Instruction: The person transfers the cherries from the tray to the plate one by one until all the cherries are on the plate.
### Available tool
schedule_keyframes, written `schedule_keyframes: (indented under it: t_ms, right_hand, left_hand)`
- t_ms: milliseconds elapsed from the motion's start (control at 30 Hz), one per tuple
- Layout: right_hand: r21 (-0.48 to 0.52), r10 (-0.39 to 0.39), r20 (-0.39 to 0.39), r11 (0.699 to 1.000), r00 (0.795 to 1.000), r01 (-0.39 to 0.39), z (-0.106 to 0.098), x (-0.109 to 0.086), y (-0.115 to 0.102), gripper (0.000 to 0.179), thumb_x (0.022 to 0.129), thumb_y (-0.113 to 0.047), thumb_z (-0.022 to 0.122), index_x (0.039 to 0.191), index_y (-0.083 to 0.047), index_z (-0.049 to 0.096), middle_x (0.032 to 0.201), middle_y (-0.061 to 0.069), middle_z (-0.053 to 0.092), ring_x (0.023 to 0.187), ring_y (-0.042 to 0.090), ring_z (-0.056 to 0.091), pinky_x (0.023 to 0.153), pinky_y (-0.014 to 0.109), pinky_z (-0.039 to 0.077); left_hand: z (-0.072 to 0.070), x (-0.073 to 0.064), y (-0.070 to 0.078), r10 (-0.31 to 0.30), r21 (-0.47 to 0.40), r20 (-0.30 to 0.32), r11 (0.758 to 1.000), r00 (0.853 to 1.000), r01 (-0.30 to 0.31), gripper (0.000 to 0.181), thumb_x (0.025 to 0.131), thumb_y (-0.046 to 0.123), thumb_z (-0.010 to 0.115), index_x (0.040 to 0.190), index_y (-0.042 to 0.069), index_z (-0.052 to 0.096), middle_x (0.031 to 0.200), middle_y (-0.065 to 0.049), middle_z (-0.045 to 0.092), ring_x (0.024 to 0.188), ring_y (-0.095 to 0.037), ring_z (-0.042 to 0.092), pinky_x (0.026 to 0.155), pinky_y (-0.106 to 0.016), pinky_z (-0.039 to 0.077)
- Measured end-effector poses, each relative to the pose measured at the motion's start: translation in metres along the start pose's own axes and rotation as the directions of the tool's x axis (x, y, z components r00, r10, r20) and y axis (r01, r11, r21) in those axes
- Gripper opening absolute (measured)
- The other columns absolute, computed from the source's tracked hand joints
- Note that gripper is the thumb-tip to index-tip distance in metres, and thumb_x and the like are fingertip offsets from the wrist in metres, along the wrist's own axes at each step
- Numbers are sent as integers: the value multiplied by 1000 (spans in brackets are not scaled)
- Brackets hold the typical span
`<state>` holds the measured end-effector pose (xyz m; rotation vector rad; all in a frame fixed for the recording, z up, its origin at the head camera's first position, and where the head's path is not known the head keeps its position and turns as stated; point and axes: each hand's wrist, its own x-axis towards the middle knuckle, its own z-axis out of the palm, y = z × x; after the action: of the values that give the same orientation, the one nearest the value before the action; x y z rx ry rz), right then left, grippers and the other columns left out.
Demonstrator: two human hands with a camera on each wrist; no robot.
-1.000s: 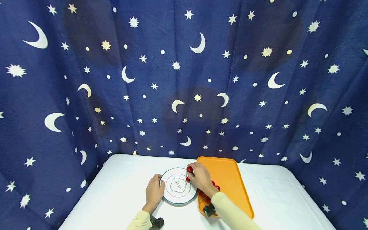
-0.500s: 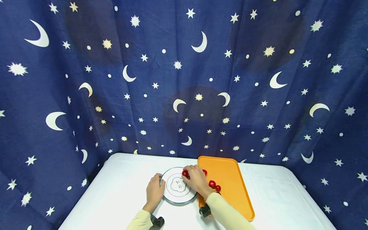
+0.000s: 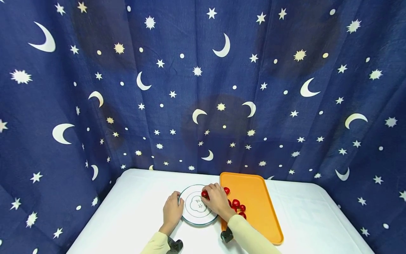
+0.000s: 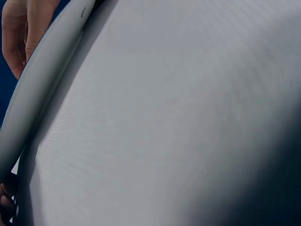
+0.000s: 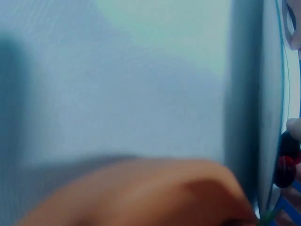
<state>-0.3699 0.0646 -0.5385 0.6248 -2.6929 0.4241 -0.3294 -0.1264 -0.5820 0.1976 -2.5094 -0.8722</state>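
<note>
One red fruit (image 3: 204,194) is showing between the right hand's (image 3: 217,199) pinching thumb and fingers, over the plate (image 3: 196,216); the left hand (image 3: 172,209) is gripping the plate's left rim.

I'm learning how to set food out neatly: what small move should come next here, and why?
Probably the right hand should gently loosen its fingers and let the red fruit rest on the plate. The head view shows the fruit held within the plate's rim, while the left hand holds the left edge, which may steady it.
</note>
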Motion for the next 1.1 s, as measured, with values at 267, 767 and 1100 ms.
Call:
schedule_keyframes:
  t_ms: [267,767,1100]
  right_hand:
    - [-13,-5,-14,1000,1000,5,2,-4,2,29,88,-36,79,109,-18,71,117,6,67,109,26,58,93,43,51]
    - [10,-24,-49,1000,998,25,-3,-7,6,39,87,-34,81,118,-16,66,123,8,64,109,26,56,88,43,49]
    - [100,70,-164,994,984,-53,-9,-4,20,22,98,-30,68,114,-15,67,117,6,67,110,28,60,92,45,45]
  left_hand:
    - [2,-1,1,8,-10,-14,1000,1000,-8,19,95,14,62,111,4,65,99,-11,72,94,-26,68,87,-44,58]
    - [-1,-1,3,15,-8,-12,1000,1000,-16,18,94,11,63,110,4,66,97,-10,72,91,-25,68,84,-45,57]
    - [-1,-1,1,12,-7,0,1000,1000,-12,20,95,14,63,112,4,65,100,-11,72,94,-27,68,87,-46,57]
